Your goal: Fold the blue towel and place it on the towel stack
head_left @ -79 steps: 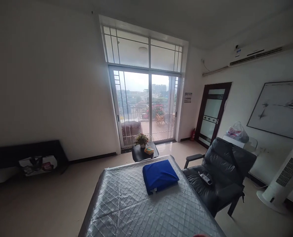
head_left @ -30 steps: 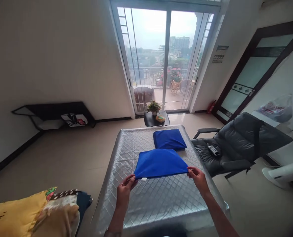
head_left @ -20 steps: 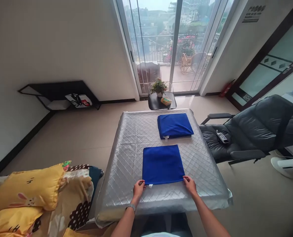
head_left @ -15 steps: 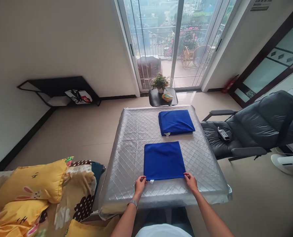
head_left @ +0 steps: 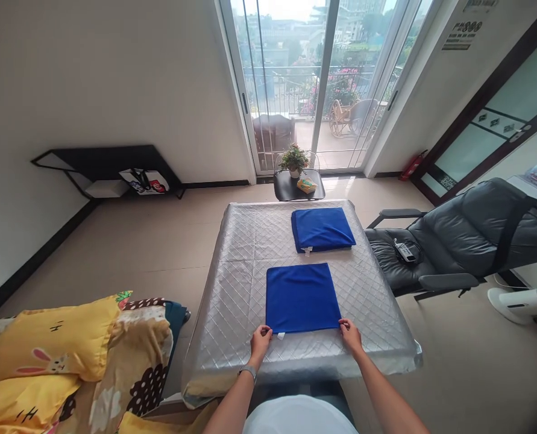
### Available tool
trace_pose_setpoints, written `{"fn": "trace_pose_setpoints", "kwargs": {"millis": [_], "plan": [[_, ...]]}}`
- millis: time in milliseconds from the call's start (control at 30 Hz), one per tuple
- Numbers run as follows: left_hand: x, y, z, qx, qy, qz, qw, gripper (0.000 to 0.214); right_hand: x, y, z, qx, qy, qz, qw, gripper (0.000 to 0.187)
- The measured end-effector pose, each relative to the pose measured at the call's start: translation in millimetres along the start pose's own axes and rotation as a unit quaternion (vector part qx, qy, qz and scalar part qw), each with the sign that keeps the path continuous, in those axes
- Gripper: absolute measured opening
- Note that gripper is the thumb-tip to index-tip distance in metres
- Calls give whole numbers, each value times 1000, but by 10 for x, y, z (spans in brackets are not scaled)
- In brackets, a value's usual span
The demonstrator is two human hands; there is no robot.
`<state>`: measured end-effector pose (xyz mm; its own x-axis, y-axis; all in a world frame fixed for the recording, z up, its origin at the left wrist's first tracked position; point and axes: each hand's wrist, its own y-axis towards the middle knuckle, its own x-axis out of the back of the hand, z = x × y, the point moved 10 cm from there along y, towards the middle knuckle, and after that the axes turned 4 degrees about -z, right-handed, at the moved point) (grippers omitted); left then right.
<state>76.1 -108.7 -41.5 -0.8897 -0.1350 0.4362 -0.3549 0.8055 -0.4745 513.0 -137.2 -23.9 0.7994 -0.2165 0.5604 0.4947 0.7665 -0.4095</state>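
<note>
Head view: blue cloth point(head_left: 302, 298), flat on counter point(head_left: 234, 289), nearer than folded blue bundle point(head_left: 325, 229); near corners pinched in left fingers point(head_left: 264, 330) and right fingers point(head_left: 345, 325). Apparent step: straightening. Likely need next: even tension.

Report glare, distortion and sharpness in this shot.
Head view: daylight washes out sky beyond the glass door; head view: sheen along the near edge of the silver table cover; head view: brown door leans, likely lens distortion; head view: left hand, right hand and nearer blue cloth look fairly sharp.
</note>
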Motion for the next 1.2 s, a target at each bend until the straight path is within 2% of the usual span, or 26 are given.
{"fn": "trace_pose_setpoints", "kwargs": {"millis": [367,600,867,967,1100,1167,1200], "plan": [[-20,-64,-71,-27,23,23,999,37,26,14,-110,-5,-23,-13,1000,33],[-9,-78,-95,-38,36,19,998,30,28,0,-88,2,-44,-18,999,36],[10,-130,-134,-67,84,8,994,18,36,-32,-28,51,-96,-23,994,39],[48,-201,-196,-86,112,-5,990,18,99,-92,66,83,-134,-45,986,39],[115,-362,-359,-122,163,-49,978,24,55,-151,399,164,-174,-61,969,44],[23,-474,-528,-159,188,-61,967,28,-73,-147,591,209,-185,-51,959,49],[-94,-536,-638,-184,199,-55,961,28,-151,-134,668,227,-187,-43,955,51]]}}
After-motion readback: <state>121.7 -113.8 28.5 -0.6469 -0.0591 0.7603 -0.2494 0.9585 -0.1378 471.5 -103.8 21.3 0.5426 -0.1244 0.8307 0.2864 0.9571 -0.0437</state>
